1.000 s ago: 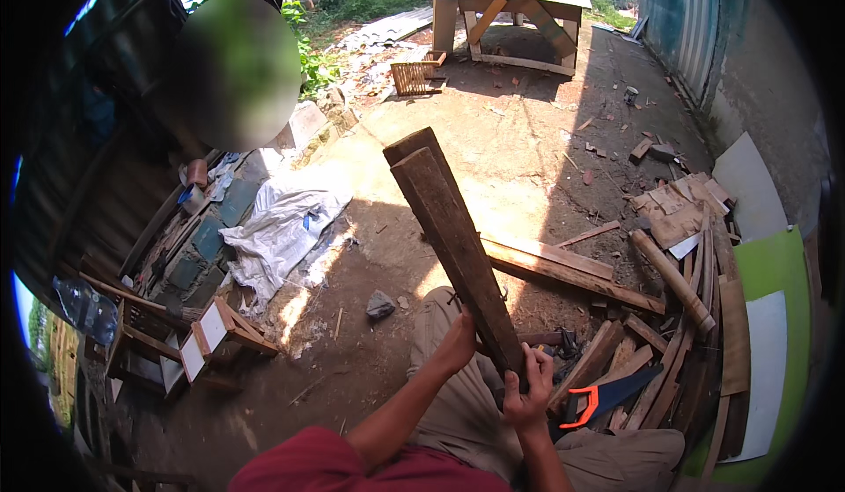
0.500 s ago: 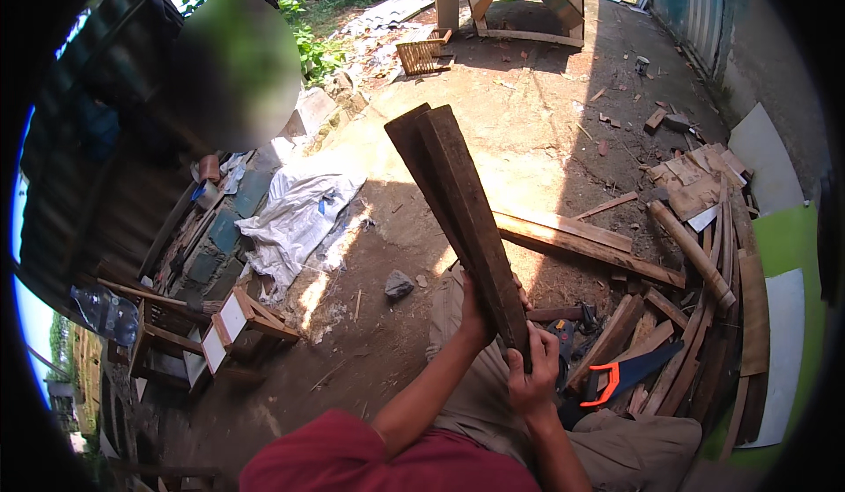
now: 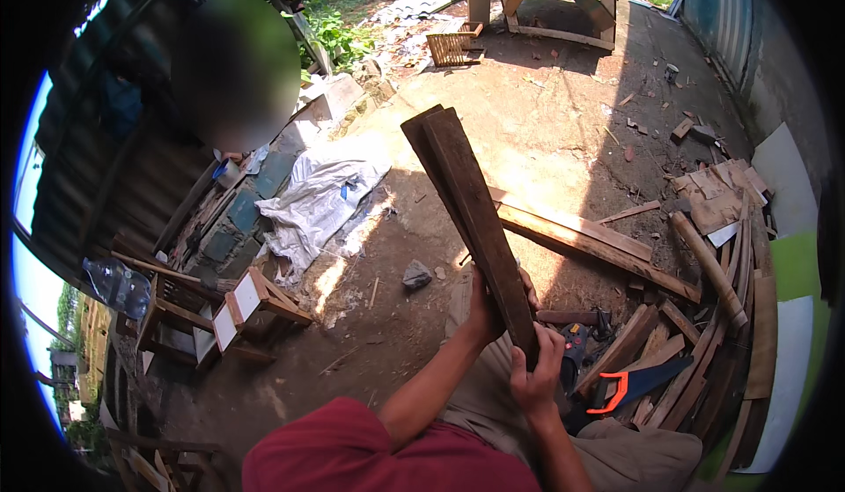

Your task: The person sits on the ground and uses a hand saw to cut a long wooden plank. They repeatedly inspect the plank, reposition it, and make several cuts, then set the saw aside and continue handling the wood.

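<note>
Two dark brown wooden boards (image 3: 471,201) lie face to face and slant up and away from my lap. My left hand (image 3: 484,312) is closed around their lower part from the left, with fingertips showing on the far right side. Closer to me, my right hand (image 3: 539,373) grips the bottom end, thumb against the near face. A short thin dark piece juts from the boards' left side just above my left hand; its kind is unclear. Right of my knee lie a handsaw (image 3: 647,382) with an orange and black handle and a dark power tool (image 3: 574,347), partly hidden.
Scrap lumber (image 3: 695,369) is heaped at the right, beside green and white panels (image 3: 783,369). Long planks (image 3: 581,241) lie ahead. At left are a small wooden frame (image 3: 238,316), a clear plastic bottle (image 3: 119,285) and a white sack (image 3: 321,197). A wooden table (image 3: 559,30) stands far off.
The whole view has shifted, so the surroundings sit farther right. The boards have turned slightly, and their far ends look closer together. Both hands keep their grip.
</note>
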Available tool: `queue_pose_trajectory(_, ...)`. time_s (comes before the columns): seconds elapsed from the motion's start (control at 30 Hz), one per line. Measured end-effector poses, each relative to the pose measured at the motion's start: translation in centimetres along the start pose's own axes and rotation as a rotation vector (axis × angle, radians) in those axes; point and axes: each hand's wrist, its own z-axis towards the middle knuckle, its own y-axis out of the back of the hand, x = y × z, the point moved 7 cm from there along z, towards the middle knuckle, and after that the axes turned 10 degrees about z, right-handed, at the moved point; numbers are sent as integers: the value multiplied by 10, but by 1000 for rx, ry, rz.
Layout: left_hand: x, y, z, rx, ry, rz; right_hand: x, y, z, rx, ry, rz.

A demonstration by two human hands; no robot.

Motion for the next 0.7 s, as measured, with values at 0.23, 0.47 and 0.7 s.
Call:
queue_pose_trajectory(0.23,3,3,2,77,-3,-16,-7,0,3,13,29,-21)
queue_pose_trajectory(0.47,-1,1,-10,61,-64,127,-12,-1,-4,40,27,16)
queue_pose_trajectory(0.7,20,3,-15,77,11,189,-1,8,-2,26,115,14)
